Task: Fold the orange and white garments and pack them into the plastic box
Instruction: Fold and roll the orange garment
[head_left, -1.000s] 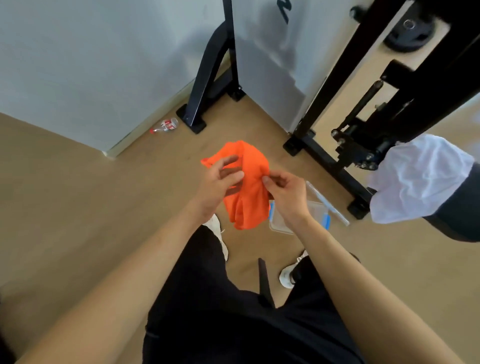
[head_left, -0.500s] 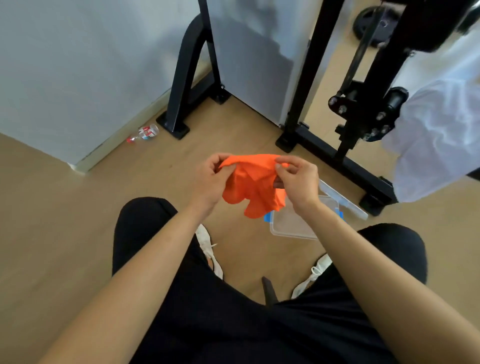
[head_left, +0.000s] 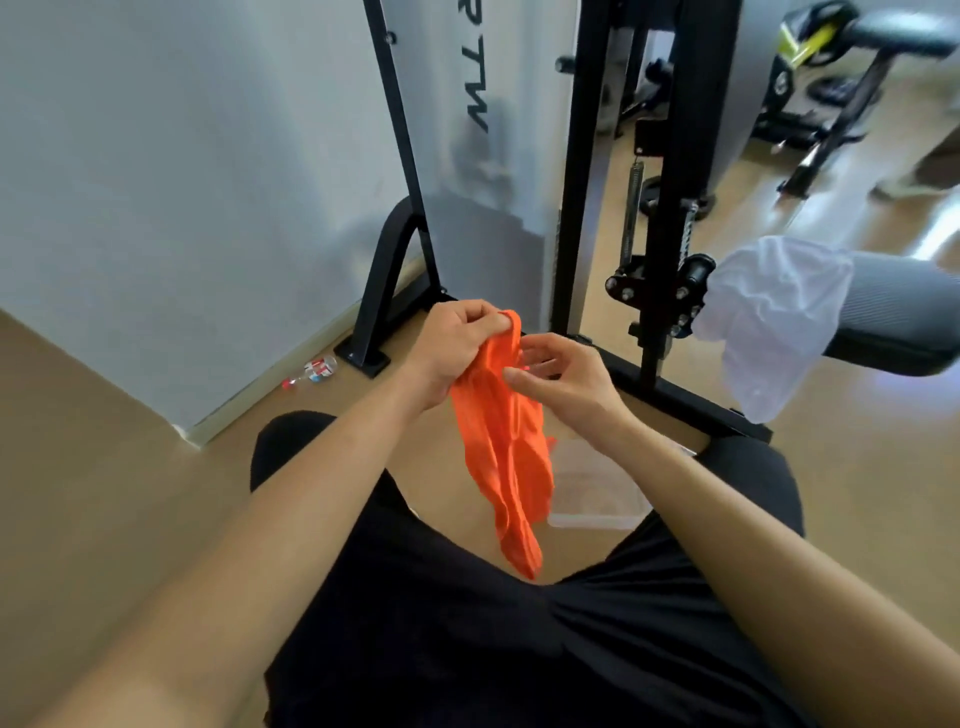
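The orange garment (head_left: 506, 457) hangs in a long crumpled strip in front of my lap. My left hand (head_left: 457, 348) pinches its top edge. My right hand (head_left: 561, 374) is beside it with curled fingers touching the cloth near the top; how firmly it holds is unclear. The clear plastic box (head_left: 597, 488) stands open on the floor between my knees, partly hidden behind the garment. The white garment (head_left: 774, 322) lies draped over the end of a grey padded bench (head_left: 904, 322) at the right.
A black gym machine frame (head_left: 654, 218) stands right behind the box. A small bottle (head_left: 311, 371) lies on the wooden floor by the grey wall. An exercise bike (head_left: 826, 78) is at the back right. My black shorts fill the foreground.
The garment was held bunched between both hands; now it hangs down long from my left hand, and both hands have risen. The camera has tilted up.
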